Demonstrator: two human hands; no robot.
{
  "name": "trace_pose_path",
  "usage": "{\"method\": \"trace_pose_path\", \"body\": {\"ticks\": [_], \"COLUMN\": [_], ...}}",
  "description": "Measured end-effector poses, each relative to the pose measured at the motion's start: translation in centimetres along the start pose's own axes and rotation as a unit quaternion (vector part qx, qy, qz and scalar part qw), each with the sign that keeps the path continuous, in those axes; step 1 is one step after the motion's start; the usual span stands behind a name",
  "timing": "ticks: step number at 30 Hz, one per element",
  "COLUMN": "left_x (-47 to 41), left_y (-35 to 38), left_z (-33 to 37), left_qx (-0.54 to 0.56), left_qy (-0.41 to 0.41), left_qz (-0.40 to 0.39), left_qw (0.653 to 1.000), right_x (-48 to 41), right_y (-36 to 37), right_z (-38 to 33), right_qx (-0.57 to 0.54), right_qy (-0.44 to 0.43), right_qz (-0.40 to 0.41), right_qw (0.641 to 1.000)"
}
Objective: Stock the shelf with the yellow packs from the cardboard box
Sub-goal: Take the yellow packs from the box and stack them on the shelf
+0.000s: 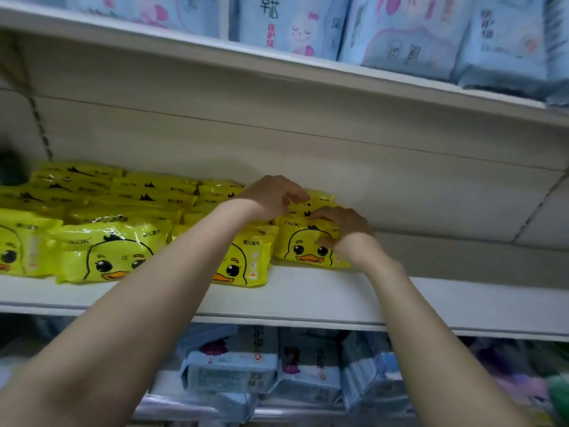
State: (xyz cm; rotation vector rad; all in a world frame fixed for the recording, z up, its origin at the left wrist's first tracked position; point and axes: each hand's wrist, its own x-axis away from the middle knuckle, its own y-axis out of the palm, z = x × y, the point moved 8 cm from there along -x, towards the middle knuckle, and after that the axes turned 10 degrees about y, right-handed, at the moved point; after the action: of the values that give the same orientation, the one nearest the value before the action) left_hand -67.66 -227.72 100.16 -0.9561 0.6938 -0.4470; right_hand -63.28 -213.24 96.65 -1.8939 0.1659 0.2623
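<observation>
Yellow packs (pixel 107 257) are laid on the shelf (pixel 308 298).
At mid frame, the end pack (pixel 303 243) is pinched by the right hand (pixel 345 231) fingers (pixel 320 214); the left hand (pixel 268 195) fingers are curled just above, hold unclear.

I am reading "CKAK" on the yellow duck pack (pixel 303 241) at the shelf's (pixel 308 297) front edge, and "婴儿湿巾" on the neighbouring duck pack (pixel 251 257) to its left. The blue packs (pixel 277 23) overhead are showing characters too blurred for me.

Bare shelf (pixel 477 297) right of yellow packs (pixel 110 251)
</observation>
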Motion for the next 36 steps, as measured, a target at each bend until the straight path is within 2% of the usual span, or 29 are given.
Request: {"method": "trace_pose_path", "body": {"ticks": [6, 15, 25, 36], "left_x": [2.4, 8.5, 21.7, 37.5], "left_y": [-0.1, 1.3, 5.3, 5.0], "left_z": [2.7, 9.0, 11.2, 7.7], "left_qx": [0.004, 0.026, 0.066, 0.026], "left_qy": [-0.02, 0.008, -0.083, -0.192], "left_qz": [0.04, 0.139, 0.17, 0.179], "left_qw": [0.999, 0.99, 0.98, 0.964], "right_x": [3.2, 10.3, 20.0, 27.5], "right_y": [-1.9, -3.5, -0.7, 9.0], "right_z": [0.5, 0.6, -3.5, -12.5], "right_qx": [-0.059, -0.131, -0.209, -0.269], "right_qy": [-0.009, -0.072, -0.112, -0.157], "right_qz": [0.083, 0.117, 0.06, -0.068], "right_qw": [0.995, 0.982, 0.97, 0.948]}}
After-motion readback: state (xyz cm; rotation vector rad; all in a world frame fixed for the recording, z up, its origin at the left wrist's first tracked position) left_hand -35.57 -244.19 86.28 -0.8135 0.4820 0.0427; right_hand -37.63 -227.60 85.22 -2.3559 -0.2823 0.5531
